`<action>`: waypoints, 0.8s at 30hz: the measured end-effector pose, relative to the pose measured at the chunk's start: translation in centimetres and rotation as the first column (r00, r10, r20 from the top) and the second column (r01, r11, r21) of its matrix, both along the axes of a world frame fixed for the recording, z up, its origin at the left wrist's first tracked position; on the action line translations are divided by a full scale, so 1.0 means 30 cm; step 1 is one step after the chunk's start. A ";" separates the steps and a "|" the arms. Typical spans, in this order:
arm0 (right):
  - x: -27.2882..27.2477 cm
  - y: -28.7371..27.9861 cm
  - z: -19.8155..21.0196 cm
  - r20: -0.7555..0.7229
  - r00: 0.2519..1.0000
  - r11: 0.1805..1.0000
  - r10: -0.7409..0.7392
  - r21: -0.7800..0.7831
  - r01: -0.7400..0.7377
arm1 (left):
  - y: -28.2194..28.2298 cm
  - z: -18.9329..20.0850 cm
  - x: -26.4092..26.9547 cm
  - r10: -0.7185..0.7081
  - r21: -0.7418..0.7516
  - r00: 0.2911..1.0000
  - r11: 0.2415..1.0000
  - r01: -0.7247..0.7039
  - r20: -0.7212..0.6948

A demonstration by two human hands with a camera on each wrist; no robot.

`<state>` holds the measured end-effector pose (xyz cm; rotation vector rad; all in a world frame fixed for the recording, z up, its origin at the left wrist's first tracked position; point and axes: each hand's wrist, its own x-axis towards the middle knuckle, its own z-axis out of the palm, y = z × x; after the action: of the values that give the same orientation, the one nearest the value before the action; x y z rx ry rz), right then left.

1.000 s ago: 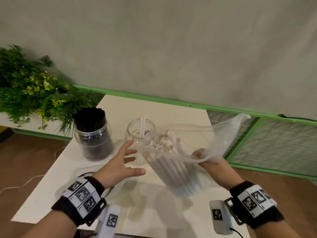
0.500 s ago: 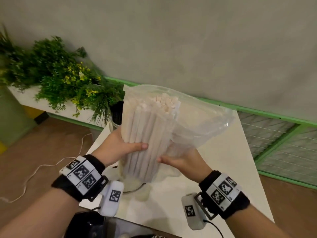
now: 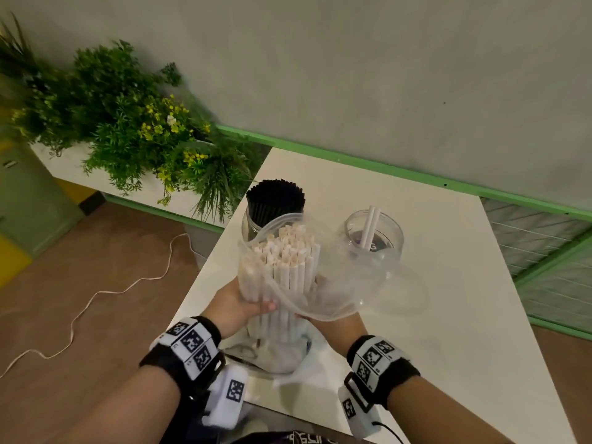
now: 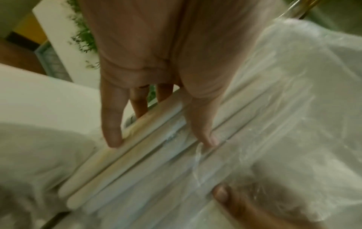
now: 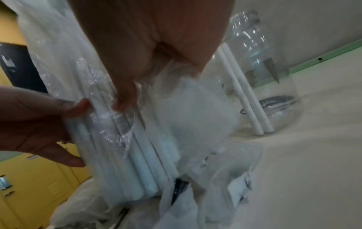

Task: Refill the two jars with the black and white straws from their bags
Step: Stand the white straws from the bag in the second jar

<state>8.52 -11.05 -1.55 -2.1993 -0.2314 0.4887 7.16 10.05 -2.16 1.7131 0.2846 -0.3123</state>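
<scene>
A thick bundle of white paper straws (image 3: 288,267) stands upright inside a clear, thin plastic bag (image 3: 362,293), held above the near part of the white rectangular table (image 3: 448,315). The left hand (image 3: 238,304) wraps round the bundle's left side – fingers (image 4: 111,124) behind, thumb in front, clamped on the straws through the film. The right hand (image 3: 330,323) grips the bag's loose plastic on the bundle's right side, its fingers (image 5: 125,96) curled into the film. Just beyond stand two clear round plastic jars: the left jar (image 3: 253,224) is packed with thin black straws (image 3: 275,200), the right jar (image 3: 373,238) holds only two white straws (image 3: 370,225) – leaning. A crumpled bag (image 3: 272,357) lies on the table beneath the bundle. Left of the table, green plants with yellow flowers (image 3: 134,123) fill a white planter.
</scene>
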 end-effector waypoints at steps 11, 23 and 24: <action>0.053 0.043 -0.059 0.028 0.983 0.979 -0.180 -0.092 0.182 | 0.074 0.035 0.085 -0.217 0.069 0.976 0.974 0.216 0.014; 0.064 0.051 -0.068 0.158 0.986 0.990 -0.048 -0.122 0.068 | 0.059 0.297 0.094 -0.136 0.301 0.965 0.952 0.063 0.226; 0.058 0.046 -0.070 0.139 0.988 0.990 -0.062 -0.118 0.079 | 0.060 0.287 0.093 -0.098 0.233 0.968 0.971 0.043 0.232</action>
<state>10.27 -9.67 -3.64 -2.3556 -0.1990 0.3231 9.96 11.85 6.45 1.9691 0.0807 -0.1231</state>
